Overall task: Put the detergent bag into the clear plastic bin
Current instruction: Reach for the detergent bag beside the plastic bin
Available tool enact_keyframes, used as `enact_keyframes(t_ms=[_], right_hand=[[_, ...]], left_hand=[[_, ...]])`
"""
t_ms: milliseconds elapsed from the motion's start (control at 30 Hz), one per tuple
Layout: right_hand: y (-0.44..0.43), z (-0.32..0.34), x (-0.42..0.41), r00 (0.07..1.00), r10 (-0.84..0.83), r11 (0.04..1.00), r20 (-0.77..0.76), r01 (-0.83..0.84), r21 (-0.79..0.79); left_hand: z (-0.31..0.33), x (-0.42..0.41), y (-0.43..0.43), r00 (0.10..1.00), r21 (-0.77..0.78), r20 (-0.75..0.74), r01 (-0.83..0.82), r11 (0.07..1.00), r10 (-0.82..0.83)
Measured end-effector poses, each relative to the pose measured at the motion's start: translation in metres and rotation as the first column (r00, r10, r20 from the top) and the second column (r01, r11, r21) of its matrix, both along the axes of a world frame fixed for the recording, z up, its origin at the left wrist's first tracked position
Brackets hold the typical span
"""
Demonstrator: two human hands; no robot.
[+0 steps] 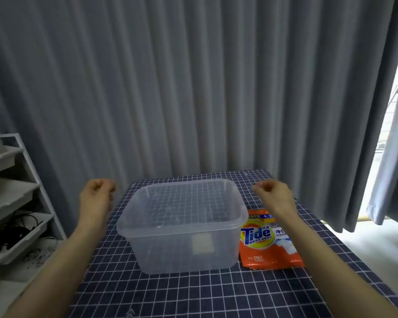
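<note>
Here we are with the clear plastic bin [180, 223] standing open-topped in the middle of the table [193, 294], mouth up and nothing inside, ready to receive. The detergent bag [265, 243] lies flat on the cloth just beside the bin's right wall, partly under the right forearm. Both hands hover above, one to each side of the bin. The left hand [96, 198] is loosely curled, fingers tucked in, gripping nothing. The right hand [271, 193] is likewise loosely curled and empty, raised above the bag and not touching it.
</note>
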State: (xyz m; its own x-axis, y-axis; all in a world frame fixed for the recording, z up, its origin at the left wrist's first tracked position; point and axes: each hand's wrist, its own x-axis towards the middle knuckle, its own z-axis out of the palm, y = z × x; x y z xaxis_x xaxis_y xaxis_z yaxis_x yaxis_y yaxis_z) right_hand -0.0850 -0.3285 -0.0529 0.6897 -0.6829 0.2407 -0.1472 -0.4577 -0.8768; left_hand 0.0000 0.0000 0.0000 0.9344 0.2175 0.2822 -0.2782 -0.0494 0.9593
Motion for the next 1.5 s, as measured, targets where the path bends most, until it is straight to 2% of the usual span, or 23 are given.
enact_keyframes(t_ms=[67, 133, 267, 400, 633, 900, 1133, 1200, 1300, 1500], right_hand=[[-0.003, -0.007, -0.007, 0.968, -0.053, 0.985, -0.244, 0.010, -0.175], [-0.006, -0.018, -0.014, 0.909, -0.118, 0.963, -0.400, 0.007, -0.269], [-0.009, -0.027, -0.023, 0.814, -0.235, 0.915, -0.532, 0.000, -0.404], [-0.012, -0.034, -0.027, 0.762, -0.252, 0.930, -0.596, 0.020, -0.368], [-0.012, -0.035, -0.026, 0.777, -0.234, 0.940, -0.584, 0.028, -0.339], [-0.013, -0.039, -0.022, 0.833, -0.235, 0.960, -0.500, 0.119, -0.254], [-0.020, -0.039, -0.025, 0.727, -0.284, 0.952, -0.625, 0.137, -0.274], [-0.021, -0.040, -0.025, 0.726, -0.286, 0.951, -0.625, 0.135, -0.278], [-0.020, -0.042, -0.024, 0.769, -0.306, 0.943, -0.562, 0.166, -0.287], [-0.016, -0.035, -0.022, 0.887, -0.315, 0.932, -0.338, 0.221, -0.287]], left_hand=[[-0.008, 0.002, 0.002, 0.999, 0.023, -0.033, 0.010, 1.000, -0.010], [-0.019, 0.002, 0.005, 0.995, 0.036, -0.089, 0.045, 0.998, -0.042], [-0.029, 0.000, 0.006, 0.986, 0.087, -0.156, 0.072, 0.994, -0.058], [-0.034, 0.000, 0.005, 0.982, 0.106, -0.175, 0.091, 0.990, -0.071], [-0.033, -0.006, 0.000, 0.981, 0.121, -0.159, 0.130, 0.984, -0.110], [-0.032, -0.007, -0.001, 0.981, 0.123, -0.151, 0.139, 0.983, -0.120], [-0.033, -0.002, 0.001, 0.978, 0.136, -0.172, 0.145, 0.980, -0.121], [-0.033, -0.001, 0.001, 0.977, 0.140, -0.174, 0.147, 0.979, -0.122], [-0.033, -0.002, 0.001, 0.978, 0.142, -0.171, 0.147, 0.979, -0.121], [-0.033, -0.002, 0.000, 0.978, 0.149, -0.173, 0.142, 0.979, -0.116]])
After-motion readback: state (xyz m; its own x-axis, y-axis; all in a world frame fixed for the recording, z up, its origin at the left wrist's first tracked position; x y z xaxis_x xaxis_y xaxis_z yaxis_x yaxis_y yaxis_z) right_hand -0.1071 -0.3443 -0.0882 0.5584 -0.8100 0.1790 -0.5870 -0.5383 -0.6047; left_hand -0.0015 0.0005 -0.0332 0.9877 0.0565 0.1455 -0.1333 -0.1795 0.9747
